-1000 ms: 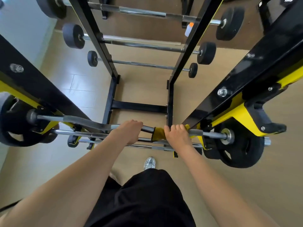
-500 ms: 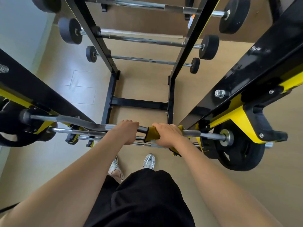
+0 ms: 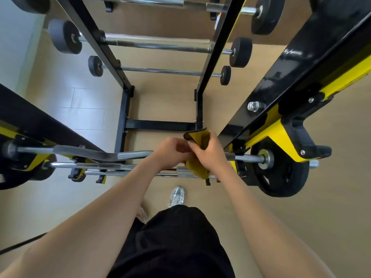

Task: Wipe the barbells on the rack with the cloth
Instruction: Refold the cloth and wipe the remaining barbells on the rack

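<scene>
The right hand [image 3: 210, 155] is closed around a yellow cloth [image 3: 197, 167], gripping it at its middle so that one dark-edged corner stands up above the knuckles and the rest hangs down below the palm, in front of the bars. The left hand [image 3: 172, 152] meets it from the left, fingers curled and pinching the same cloth just beside the right thumb. Both hands sit over the curved barbell [image 3: 100, 154], the uppermost bar on the near side of the rack [image 3: 297, 63]; whether either hand touches the bar cannot be told. That bar runs from a black plate at the rack's left edge to a large black plate [image 3: 281, 173] at its right edge, resting on yellow hooks. Two straight bars [image 3: 112, 169] lie just below it. On the far side of the rack, more barbells [image 3: 160, 71] with small black plates sit on its slanted uprights.
</scene>
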`<control>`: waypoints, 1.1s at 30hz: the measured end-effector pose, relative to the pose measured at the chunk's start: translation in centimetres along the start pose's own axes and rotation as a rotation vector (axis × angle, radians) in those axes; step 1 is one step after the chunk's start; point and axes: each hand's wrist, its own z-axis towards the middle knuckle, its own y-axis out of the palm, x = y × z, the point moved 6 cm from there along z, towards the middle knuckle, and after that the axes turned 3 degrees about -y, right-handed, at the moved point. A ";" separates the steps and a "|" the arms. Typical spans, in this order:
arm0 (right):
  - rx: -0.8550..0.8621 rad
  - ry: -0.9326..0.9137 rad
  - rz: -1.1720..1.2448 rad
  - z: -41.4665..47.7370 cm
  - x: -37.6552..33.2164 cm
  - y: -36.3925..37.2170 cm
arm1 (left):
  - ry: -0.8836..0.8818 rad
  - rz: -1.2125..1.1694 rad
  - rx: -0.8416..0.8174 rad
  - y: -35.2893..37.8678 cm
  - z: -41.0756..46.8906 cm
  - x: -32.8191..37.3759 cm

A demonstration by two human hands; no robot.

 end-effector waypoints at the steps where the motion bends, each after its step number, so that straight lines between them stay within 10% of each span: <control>1: -0.060 0.079 0.110 -0.2 0.4 0.0 | -0.012 -0.017 0.007 -0.1 0.0 0.1; 5: -0.188 0.152 0.302 -1.2 0.9 -0.2 | -0.105 -0.094 0.013 0.2 0.1 0.0; 17: 0.352 -0.125 -0.525 -3.7 0.2 -3.7 | -0.004 0.174 0.250 0.1 0.9 -0.3; 24: 0.211 -0.173 -0.291 -4.1 1.1 -4.3 | -0.028 0.387 0.073 1.6 1.4 -1.1; 29: 0.393 -0.297 -0.964 -5.2 1.0 -3.9 | 0.066 0.560 -0.008 3.1 1.3 -0.6; 33: 0.127 -0.457 -1.176 -4.5 2.4 0.1 | 0.115 0.864 0.184 1.7 1.0 -0.6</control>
